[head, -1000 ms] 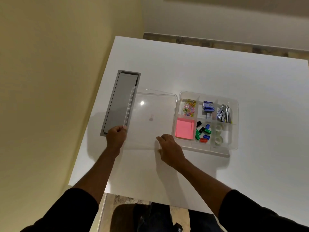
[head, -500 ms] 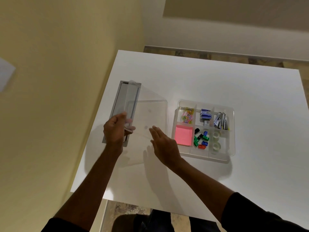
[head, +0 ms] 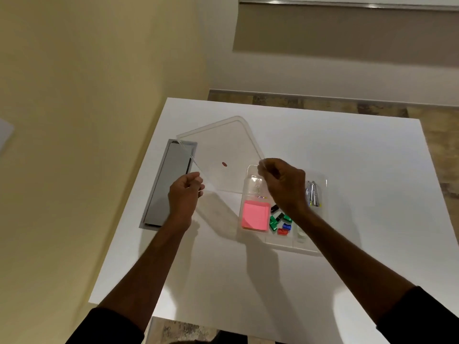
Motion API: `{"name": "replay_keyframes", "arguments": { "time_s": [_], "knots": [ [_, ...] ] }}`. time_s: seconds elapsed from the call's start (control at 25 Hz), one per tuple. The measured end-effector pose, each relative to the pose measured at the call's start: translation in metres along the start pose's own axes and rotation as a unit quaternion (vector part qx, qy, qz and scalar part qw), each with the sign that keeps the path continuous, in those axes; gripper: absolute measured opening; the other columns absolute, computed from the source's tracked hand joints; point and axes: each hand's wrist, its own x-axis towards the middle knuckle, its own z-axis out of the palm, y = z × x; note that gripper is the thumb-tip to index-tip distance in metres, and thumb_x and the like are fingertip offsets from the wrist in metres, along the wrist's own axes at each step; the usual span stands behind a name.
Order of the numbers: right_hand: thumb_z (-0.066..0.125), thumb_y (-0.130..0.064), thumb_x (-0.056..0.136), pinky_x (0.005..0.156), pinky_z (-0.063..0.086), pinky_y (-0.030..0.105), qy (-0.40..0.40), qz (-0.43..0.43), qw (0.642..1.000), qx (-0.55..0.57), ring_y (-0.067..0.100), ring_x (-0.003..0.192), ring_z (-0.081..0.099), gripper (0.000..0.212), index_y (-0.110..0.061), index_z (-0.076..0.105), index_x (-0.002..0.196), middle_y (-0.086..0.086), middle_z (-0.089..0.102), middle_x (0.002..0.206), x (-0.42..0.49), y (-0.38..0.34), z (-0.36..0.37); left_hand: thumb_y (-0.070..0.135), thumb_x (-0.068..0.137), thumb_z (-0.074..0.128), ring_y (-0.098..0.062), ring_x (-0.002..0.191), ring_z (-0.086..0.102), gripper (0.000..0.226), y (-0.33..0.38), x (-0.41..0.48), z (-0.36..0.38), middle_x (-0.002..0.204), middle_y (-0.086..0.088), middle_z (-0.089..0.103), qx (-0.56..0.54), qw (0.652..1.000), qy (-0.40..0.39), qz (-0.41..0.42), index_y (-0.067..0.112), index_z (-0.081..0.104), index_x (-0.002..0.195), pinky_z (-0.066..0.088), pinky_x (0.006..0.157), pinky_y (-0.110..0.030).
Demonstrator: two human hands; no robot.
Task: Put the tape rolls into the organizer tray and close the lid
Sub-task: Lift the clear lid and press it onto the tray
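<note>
Both hands pinch the clear lid (head: 223, 155) at its near corners — left hand (head: 185, 194) at one, right hand (head: 283, 184) at the other — holding it tilted above the bench (head: 347, 150), left of the organizer tray (head: 320, 249). It looks light, stiff and slick (thin plastic), so edge grips suit it. One tape roll (head: 301, 235) shows in the tray.

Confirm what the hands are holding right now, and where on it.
Both hold the clear plastic lid, lifted and tilted: left hand pinches its left near edge, right hand its right near corner.
</note>
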Motion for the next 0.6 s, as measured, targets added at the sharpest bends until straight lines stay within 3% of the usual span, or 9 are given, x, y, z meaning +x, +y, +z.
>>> {"name": "replay_keyframes", "arguments": {
  "time_s": [0.16,0.24,0.36,0.4,0.48,0.6],
  "knots": [
    [0.080,-0.002,0.090,0.086,0.067,0.047,-0.003,0.181,0.969,0.170,0.027,0.092,0.081,0.021,-0.011,0.079,0.108,0.007,0.083,0.097,-0.001,0.015,-0.059,0.032,0.100,0.072,-0.027,0.143,0.055,0.065,-0.013,-0.005,0.024,0.158,-0.006,0.055,0.092,0.995,-0.002,-0.043,0.018,0.047,0.158,0.046,0.114,-0.038],
    [0.080,-0.002,0.090,0.087,0.066,0.048,0.006,0.239,0.947,0.215,0.033,0.093,0.081,0.020,-0.006,0.078,0.109,0.013,0.083,0.098,-0.006,0.030,-0.081,0.037,0.098,0.073,-0.024,0.136,0.062,0.064,-0.021,-0.005,0.034,0.151,-0.006,0.062,0.080,0.996,-0.033,-0.038,0.020,0.050,0.156,0.049,0.115,-0.044],
    [0.082,-0.003,0.089,0.085,0.067,0.046,0.027,0.298,0.928,0.221,0.037,0.094,0.081,0.019,-0.006,0.078,0.107,0.017,0.082,0.099,-0.012,0.058,-0.110,0.028,0.100,0.071,-0.018,0.093,0.076,0.036,-0.029,-0.008,0.054,0.115,-0.006,0.079,0.074,0.997,-0.011,-0.008,0.017,0.071,0.135,0.064,0.096,-0.046],
    [0.082,-0.003,0.089,0.084,0.067,0.045,0.034,0.310,0.925,0.217,0.037,0.094,0.080,0.017,-0.008,0.079,0.105,0.016,0.082,0.099,-0.015,0.069,-0.117,0.024,0.101,0.070,-0.019,0.088,0.076,0.030,-0.031,-0.010,0.061,0.110,-0.004,0.080,0.088,0.996,0.002,0.003,0.015,0.075,0.129,0.065,0.093,-0.046],
    [0.079,0.002,0.090,0.083,0.067,0.046,0.051,0.334,0.919,0.206,0.034,0.091,0.078,0.020,-0.012,0.079,0.104,0.008,0.079,0.092,-0.021,0.091,-0.126,0.019,0.100,0.072,-0.028,0.099,0.077,0.027,-0.036,-0.014,0.075,0.111,-0.005,0.081,0.129,0.991,0.006,0.015,0.013,0.078,0.125,0.062,0.100,-0.048],
    [0.077,0.008,0.089,0.083,0.067,0.048,0.084,0.363,0.915,0.156,0.027,0.087,0.073,0.038,-0.008,0.074,0.123,0.003,0.068,0.088,-0.029,0.127,-0.134,0.017,0.097,0.075,-0.031,0.110,0.076,0.028,-0.045,-0.018,0.094,0.114,-0.007,0.082,0.167,0.986,-0.023,0.005,0.011,0.078,0.124,0.059,0.106,-0.050]
  ]
}}
